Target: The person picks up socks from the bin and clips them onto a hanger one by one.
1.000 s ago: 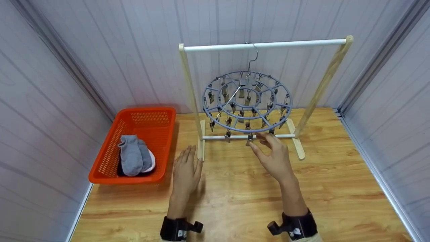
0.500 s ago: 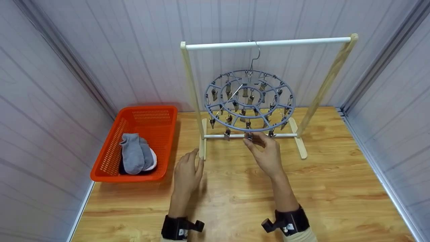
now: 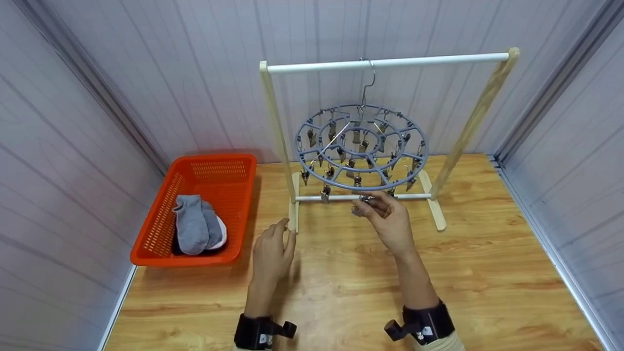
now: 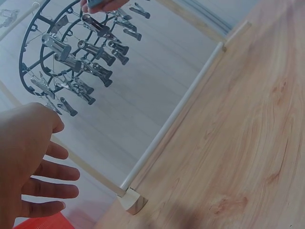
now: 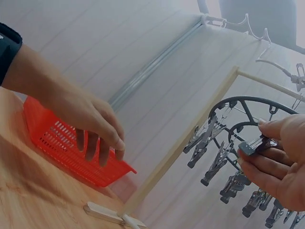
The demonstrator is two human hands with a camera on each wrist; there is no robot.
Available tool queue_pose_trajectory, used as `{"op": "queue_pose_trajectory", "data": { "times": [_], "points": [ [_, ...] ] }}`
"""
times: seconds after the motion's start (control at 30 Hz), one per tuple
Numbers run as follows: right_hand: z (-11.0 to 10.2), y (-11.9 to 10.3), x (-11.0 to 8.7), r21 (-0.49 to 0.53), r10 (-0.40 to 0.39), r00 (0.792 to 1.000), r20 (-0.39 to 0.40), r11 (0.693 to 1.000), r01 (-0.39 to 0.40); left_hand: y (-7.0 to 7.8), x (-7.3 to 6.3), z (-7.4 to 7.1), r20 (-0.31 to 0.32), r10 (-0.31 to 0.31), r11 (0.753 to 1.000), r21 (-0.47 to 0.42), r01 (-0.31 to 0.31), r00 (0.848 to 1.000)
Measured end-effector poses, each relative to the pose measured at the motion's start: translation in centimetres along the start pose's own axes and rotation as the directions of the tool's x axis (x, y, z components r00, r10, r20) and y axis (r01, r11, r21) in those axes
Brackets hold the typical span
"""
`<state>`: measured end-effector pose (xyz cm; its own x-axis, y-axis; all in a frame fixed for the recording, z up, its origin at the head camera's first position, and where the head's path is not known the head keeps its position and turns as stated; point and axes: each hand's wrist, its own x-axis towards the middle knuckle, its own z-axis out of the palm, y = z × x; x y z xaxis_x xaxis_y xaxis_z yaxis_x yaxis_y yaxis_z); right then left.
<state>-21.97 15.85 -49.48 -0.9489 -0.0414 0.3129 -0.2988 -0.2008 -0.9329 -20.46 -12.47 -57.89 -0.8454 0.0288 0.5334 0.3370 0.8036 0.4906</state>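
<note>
My right hand [image 3: 390, 224] pinches a metal clip [image 5: 257, 144] between thumb and fingers at the front of a round grey clip hanger [image 3: 360, 187]. In the right wrist view the thumb lies on top of the clip. The hanger hangs by its hook from a rack's white top bar [image 3: 429, 61], with several more clips [image 4: 97, 50] dangling below its rings. My left hand [image 3: 269, 253] hovers above the table near the rack's left foot, fingers relaxed and holding nothing. Its spread fingers show in the left wrist view.
Left of my left hand stands an orange basket [image 3: 246, 204] with grey socks [image 3: 191, 226] and something white and dark under them. The rack's wooden right post [image 3: 475, 119] stands beyond my right hand. Pale panel walls [image 3: 204, 73] enclose the wooden table [image 3: 336, 292].
My right hand has moved slightly left and taken hold of the front clip, which is now tilted. The left hand has barely moved; its fingers look slightly more bent.
</note>
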Motion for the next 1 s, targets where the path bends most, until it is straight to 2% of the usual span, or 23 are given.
{"op": "queue_pose_trajectory", "data": {
  "times": [0.17,0.27,0.5,0.77,1.0],
  "points": [
    [0.1,-0.5,-0.1,0.093,0.062,0.998,0.012,0.994,-0.063,0.0,0.0,-0.1,0.008,-0.008,1.000,0.004,0.008,1.000],
    [0.1,-0.7,-0.2,0.109,0.090,0.996,0.015,0.990,-0.091,-0.1,0.1,-0.1,0.019,-0.015,1.000,0.001,0.015,1.000],
    [-0.1,-1.2,-0.6,0.065,0.143,0.989,0.040,0.987,-0.145,-0.4,0.0,-0.3,0.035,-0.035,0.999,-0.011,0.036,0.999],
    [-0.3,-1.7,-0.8,0.028,0.193,0.974,0.116,0.980,-0.197,-0.5,0.0,-0.8,0.040,-0.052,0.999,-0.008,0.053,0.998],
    [-0.6,-1.9,-0.7,0.012,0.209,0.971,0.112,0.977,-0.212,-0.3,0.3,-1.4,0.044,-0.040,0.999,-0.028,0.041,0.998]
  ]
}}
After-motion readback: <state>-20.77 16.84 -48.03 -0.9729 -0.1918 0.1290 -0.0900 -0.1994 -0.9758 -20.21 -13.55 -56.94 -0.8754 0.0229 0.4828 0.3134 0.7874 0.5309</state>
